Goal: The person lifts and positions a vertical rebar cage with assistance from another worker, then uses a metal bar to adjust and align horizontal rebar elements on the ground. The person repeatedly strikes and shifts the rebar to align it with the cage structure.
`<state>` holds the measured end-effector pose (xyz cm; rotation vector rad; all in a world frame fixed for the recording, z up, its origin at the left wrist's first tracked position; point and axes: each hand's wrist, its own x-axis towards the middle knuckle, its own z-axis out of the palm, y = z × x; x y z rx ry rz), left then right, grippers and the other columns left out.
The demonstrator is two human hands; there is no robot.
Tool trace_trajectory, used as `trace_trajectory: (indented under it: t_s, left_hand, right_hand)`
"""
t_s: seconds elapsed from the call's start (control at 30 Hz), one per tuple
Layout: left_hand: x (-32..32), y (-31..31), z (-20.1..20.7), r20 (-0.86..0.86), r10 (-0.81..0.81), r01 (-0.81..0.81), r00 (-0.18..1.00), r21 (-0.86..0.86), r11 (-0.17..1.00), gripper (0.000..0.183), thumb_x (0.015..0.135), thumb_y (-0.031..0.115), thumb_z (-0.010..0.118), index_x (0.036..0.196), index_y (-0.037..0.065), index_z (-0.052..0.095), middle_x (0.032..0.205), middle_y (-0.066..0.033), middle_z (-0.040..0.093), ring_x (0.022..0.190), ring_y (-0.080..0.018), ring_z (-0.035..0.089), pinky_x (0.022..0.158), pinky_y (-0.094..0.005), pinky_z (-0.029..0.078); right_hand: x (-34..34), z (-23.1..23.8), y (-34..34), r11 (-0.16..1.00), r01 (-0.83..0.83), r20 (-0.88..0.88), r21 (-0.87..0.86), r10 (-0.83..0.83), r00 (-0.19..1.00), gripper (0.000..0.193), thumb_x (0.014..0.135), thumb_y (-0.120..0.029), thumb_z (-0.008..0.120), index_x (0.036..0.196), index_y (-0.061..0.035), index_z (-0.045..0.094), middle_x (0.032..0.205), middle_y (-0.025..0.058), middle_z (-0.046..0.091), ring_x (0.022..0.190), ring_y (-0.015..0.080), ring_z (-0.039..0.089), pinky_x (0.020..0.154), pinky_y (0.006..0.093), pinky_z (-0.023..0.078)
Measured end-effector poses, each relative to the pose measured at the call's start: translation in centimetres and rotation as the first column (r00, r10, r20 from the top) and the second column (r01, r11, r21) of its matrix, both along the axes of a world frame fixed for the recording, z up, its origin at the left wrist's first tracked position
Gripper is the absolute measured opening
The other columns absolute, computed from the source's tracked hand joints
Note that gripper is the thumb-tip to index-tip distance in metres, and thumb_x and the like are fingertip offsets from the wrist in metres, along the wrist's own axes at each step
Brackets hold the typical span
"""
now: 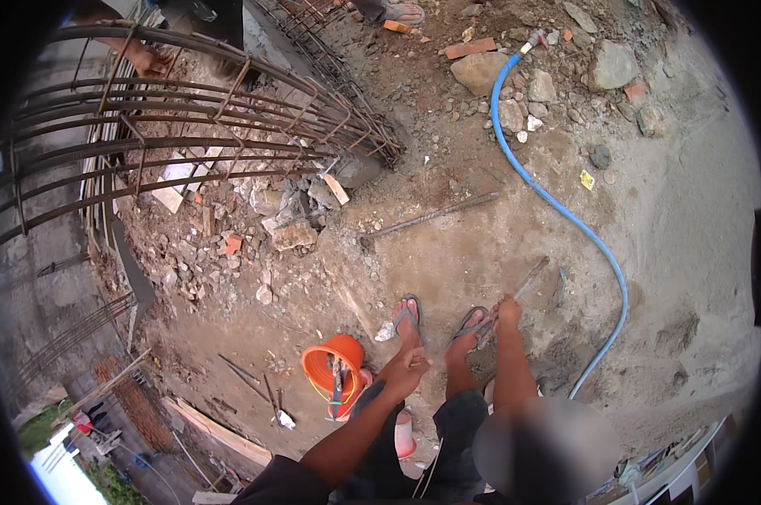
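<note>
My right hand (507, 310) is closed round a thin grey rod (532, 276), which slants up and to the right over the ground, just beyond my right foot. In front of my lap is my left hand (407, 372), its fingers curled in; whatever they may hold is too small to make out. Left of that hand stands an orange bucket (320, 367) with tools in it, among them a dark handle (337, 384). My feet, in grey flip-flops (408, 308), rest on the dirt between the bucket and the rod.
A long rebar cage (229, 118) fills the upper left, where another person's hand (147, 61) hangs near the bars. Rubble (292, 227) lies below it. A blue hose (557, 202) curves down the right side. One loose bar (439, 215) lies ahead; stones (612, 66) sit beyond.
</note>
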<state>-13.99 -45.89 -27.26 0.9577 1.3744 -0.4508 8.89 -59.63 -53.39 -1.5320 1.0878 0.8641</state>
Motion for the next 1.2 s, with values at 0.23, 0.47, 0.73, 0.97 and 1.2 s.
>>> trace_trajectory:
  t_s: [0.23, 0.47, 0.73, 0.97, 1.2]
  left_hand:
    - [2.6, 17.0, 18.0, 0.426, 0.109, -0.280, 0.898, 0.364, 0.888, 0.076, 0.096, 0.020, 0.074, 0.157, 0.001, 0.033, 0.134, -0.0157, 0.060, 0.105, -0.0175, 0.064, 0.089, -0.0309, 0.053]
    - [6.4, 34.0, 43.4, 0.730, -0.123, -0.621, 0.672, 0.646, 0.445, 0.080, 0.099, 0.022, 0.068, 0.162, 0.008, 0.021, 0.153, -0.0167, 0.043, 0.127, -0.0256, 0.059, 0.103, -0.0399, 0.049]
    - [8.3, 44.3, 59.9, 0.430, -0.425, -0.467, 0.796, 0.884, 0.020, 0.114, 0.086, 0.036, 0.083, 0.165, 0.003, 0.008, 0.169, -0.0223, 0.015, 0.155, -0.0354, 0.023, 0.124, -0.0443, 0.024]
    - [10.3, 47.2, 57.8, 0.564, -0.400, -0.536, 0.722, 0.822, 0.192, 0.107, 0.090, 0.020, 0.080, 0.163, -0.005, 0.006, 0.169, -0.0254, 0.016, 0.155, -0.0369, 0.023, 0.125, -0.0442, 0.022]
    - [12.0, 49.0, 58.2, 0.812, -0.228, -0.711, 0.538, 0.582, 0.395, 0.114, 0.098, 0.020, 0.071, 0.160, 0.006, -0.024, 0.169, -0.0226, 0.017, 0.148, -0.0381, 0.037, 0.118, -0.0396, 0.037]
  right_hand:
    - [5.6, 31.0, 1.8, 0.669, -0.743, 0.241, -0.020, 0.724, 0.646, 0.017, 0.097, -0.013, 0.066, 0.091, 0.0011, 0.058, 0.064, 0.0062, 0.056, 0.045, 0.0167, 0.054, 0.038, 0.0355, 0.041]
    - [18.1, 57.4, 10.8, 0.857, -0.514, 0.708, 0.022, 0.350, 0.614, 0.019, 0.098, -0.017, 0.067, 0.106, -0.0011, 0.058, 0.076, 0.0033, 0.059, 0.056, 0.0110, 0.057, 0.046, 0.0292, 0.046]
    - [24.4, 80.6, 14.7, 0.880, -0.419, 0.792, 0.225, 0.085, 0.604, 0.021, 0.105, -0.029, 0.061, 0.107, -0.0099, 0.053, 0.072, -0.0029, 0.050, 0.053, 0.0061, 0.045, 0.045, 0.0250, 0.040]
    - [22.3, 88.6, 12.5, 0.920, -0.344, 0.929, 0.190, -0.054, 0.367, 0.028, 0.101, -0.034, 0.067, 0.104, -0.0118, 0.051, 0.072, -0.0029, 0.050, 0.054, 0.0058, 0.049, 0.045, 0.0233, 0.040]
    - [12.2, 74.1, 8.6, 0.939, -0.325, 0.806, -0.110, 0.275, 0.523, 0.036, 0.100, -0.042, 0.069, 0.087, -0.0153, 0.048, 0.057, -0.0076, 0.042, 0.040, 0.0043, 0.037, 0.035, 0.0248, 0.029]
